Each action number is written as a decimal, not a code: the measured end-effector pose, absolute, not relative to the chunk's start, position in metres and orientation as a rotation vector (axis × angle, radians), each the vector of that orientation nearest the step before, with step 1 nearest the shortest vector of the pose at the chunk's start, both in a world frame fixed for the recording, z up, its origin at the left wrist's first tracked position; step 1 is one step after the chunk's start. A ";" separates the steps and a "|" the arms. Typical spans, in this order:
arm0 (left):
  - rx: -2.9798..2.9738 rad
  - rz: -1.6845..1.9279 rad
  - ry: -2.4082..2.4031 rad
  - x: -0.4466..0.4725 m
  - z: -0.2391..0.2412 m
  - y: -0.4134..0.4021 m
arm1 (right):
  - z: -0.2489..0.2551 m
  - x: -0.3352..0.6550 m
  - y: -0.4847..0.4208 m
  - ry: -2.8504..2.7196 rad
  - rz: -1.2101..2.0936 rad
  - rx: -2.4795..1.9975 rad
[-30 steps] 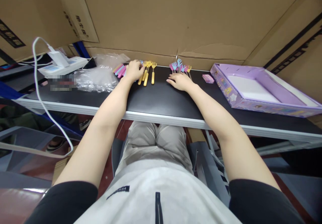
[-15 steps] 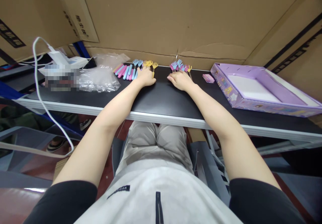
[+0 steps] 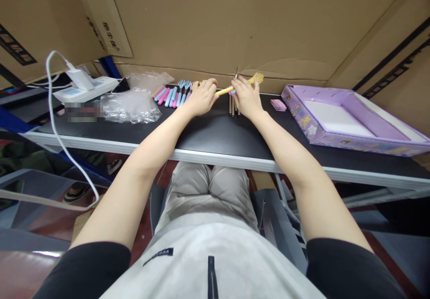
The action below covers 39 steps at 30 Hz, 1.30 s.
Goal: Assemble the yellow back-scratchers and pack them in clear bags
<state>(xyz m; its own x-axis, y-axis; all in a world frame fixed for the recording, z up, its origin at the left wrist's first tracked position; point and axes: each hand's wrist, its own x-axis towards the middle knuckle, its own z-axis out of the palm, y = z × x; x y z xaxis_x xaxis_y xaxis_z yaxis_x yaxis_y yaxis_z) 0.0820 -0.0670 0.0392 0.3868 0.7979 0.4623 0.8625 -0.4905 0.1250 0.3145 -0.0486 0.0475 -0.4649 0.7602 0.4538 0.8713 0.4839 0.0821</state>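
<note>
Head view, open white-floored purple box (image 3: 349, 141), hands (image 3: 202, 98) holding yellow pronged stick (image 3: 225, 91)

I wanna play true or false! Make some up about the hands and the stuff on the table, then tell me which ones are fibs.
1. The left hand and right hand are both on one yellow scratcher. True.
2. The scratcher's claw end is beside the left hand. False: it sticks out past the right hand.
3. The clear plastic bags lie to the left of the left hand. True.
4. The purple box is closed on top. False: its top is open.
5. The small pink stack is inside the box. False: it lies on the black table.
</note>
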 end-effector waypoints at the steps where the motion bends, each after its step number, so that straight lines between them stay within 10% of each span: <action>1: -2.509 -0.709 -1.492 0.082 0.039 -0.067 | 0.049 0.316 -0.048 -2.371 -0.436 -1.378; 39: -2.462 -0.642 -1.337 0.095 0.050 -0.065 | 0.066 0.315 -0.034 -2.550 -0.689 -1.104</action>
